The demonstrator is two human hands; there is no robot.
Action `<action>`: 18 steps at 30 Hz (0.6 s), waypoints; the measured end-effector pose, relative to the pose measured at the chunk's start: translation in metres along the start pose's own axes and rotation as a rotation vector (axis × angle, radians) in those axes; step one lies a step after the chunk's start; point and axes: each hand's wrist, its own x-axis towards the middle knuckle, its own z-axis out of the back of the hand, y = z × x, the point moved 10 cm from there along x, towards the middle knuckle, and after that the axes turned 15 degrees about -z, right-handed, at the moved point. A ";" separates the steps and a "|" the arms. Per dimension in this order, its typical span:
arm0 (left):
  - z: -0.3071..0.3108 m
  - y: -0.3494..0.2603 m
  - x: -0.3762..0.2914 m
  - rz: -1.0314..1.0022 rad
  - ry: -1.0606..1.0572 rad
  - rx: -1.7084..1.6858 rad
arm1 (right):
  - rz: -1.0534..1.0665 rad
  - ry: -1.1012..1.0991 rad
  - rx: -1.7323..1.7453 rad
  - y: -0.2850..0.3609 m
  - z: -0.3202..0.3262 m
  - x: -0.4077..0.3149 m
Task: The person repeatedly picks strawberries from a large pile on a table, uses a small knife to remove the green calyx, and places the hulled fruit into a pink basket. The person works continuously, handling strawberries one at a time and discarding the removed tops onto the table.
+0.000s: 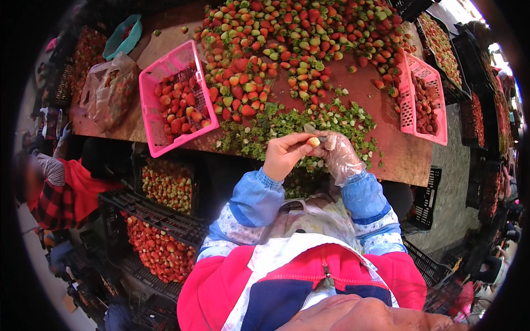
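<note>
In front of my chest, both hands meet over a heap of green strawberry caps and leaves at the table's near edge. My bare left hand pinches a small strawberry by its fingertips, the pale face of the fruit turned up. Close against it is my right hand, in a clear plastic glove, with the fingers curled. Whether that hand grips a small tool is hidden by the fingers and the glove's folds. Beyond the caps, a large pile of red and greenish strawberries covers the far part of the table.
A pink plastic basket of strawberries stands left; another pink basket is at the right edge. Farther left are a plastic bag and a teal basket. Black crates with strawberries stand low left, near another person.
</note>
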 end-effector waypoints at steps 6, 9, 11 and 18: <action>0.054 0.022 0.019 0.168 -0.237 -0.278 | 0.201 -0.420 -0.692 0.081 -0.024 0.036; 0.071 0.034 0.023 0.224 -0.302 -0.056 | 0.224 -0.601 -1.294 0.096 -0.052 0.049; 0.075 0.034 0.030 0.200 -0.278 0.133 | 0.219 -0.464 -1.006 0.082 -0.053 0.046; 0.045 0.036 0.026 0.191 -0.205 0.127 | 0.203 -0.173 -0.324 0.032 -0.031 -0.002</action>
